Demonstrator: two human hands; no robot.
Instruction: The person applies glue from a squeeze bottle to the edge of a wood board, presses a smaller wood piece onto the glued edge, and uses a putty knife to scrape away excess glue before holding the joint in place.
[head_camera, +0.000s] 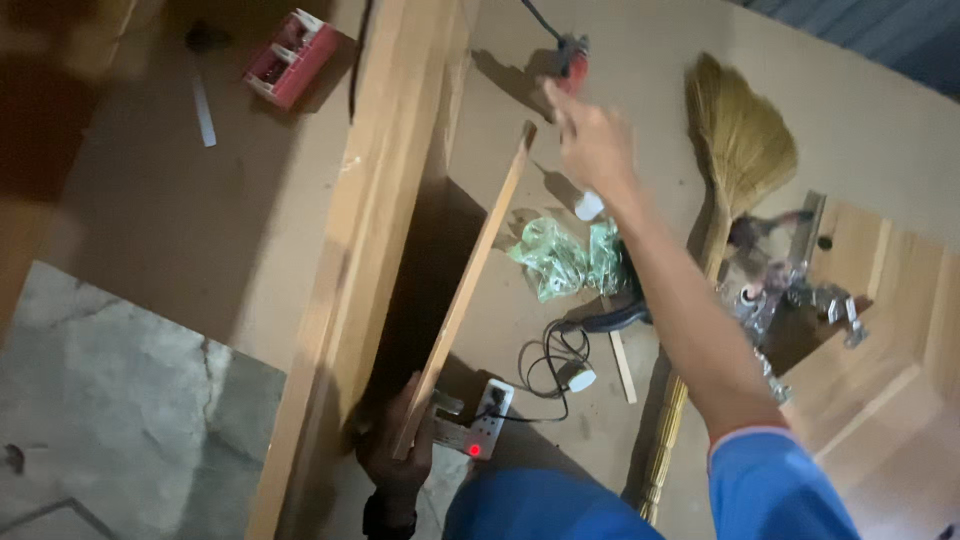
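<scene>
Two hands are busy: the left hand, low and in shadow, grips the near end of a thin slat, propping it aslant beside the big beam. The right hand stretches far out toward a red tool on the board floor; blur hides whether its fingers have closed. A broom lies near.

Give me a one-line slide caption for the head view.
Left hand holds a wood strip by its lower end while the right hand reaches toward a red tool near a broom.
</scene>
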